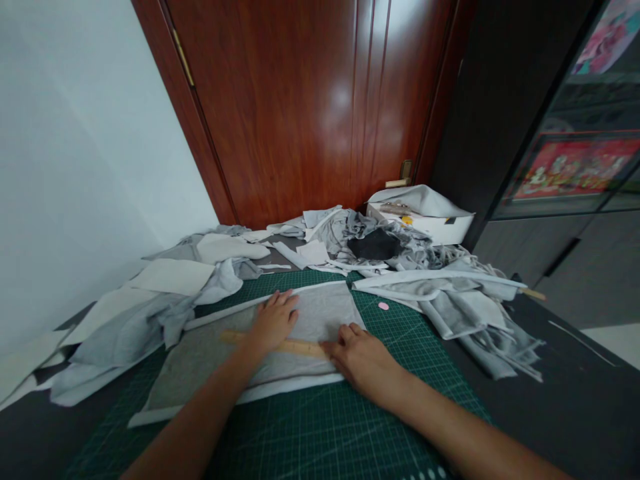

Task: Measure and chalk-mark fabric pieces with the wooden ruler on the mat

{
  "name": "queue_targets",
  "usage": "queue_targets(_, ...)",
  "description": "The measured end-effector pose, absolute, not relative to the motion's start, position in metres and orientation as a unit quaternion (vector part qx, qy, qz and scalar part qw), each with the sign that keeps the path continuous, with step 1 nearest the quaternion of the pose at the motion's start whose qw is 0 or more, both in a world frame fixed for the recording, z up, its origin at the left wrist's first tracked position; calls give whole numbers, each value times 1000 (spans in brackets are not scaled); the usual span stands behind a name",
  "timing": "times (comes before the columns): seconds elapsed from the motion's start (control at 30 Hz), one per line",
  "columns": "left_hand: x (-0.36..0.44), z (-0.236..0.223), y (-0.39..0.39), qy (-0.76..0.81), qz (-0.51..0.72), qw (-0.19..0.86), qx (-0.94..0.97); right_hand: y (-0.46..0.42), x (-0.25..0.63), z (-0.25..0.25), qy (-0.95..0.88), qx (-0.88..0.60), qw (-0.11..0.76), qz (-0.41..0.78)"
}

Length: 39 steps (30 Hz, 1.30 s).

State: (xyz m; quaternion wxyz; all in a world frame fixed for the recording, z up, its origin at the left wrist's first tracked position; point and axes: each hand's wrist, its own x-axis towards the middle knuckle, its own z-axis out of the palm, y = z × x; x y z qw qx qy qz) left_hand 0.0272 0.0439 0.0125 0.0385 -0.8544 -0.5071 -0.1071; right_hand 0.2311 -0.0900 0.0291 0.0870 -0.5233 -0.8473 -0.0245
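Note:
A grey piece of fabric (320,303) with pale rolled or folded edges lies flat in front of me. Across it runs a wooden ruler (303,347), partly covered by my hands. My left hand (275,320) rests on the fabric and the ruler's middle, fingers stretched out. At the ruler's right end, my right hand (363,360) has its fingers bent, thumb and fingertips closed on that end. Its other fingers touch the fabric's right side. Beneath everything is a green cutting mat (310,427) with a grid.
Heaps of grey fabric (120,327) and off-white sheets (173,277) line the left. More scraps (335,233), a black cloth (374,245) and a white box (440,227) sit at the back. Fabric strips (460,307) lie right, near a pink oval piece (383,306).

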Motion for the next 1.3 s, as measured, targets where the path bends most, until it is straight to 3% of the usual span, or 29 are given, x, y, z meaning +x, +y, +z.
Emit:
queue_targets(0.47,-24,14,78,-558,-179,42,-809,-94,241,33,-768,-640,9,-29)
queue_targets(1.07,6,7,49,-439,-210,55,-872,-96,257,36,-732,-677,-51,-57)
queue_targets(1.3,14,0,45,-434,-177,42,-882,-93,263,35,-741,-668,-74,-5)
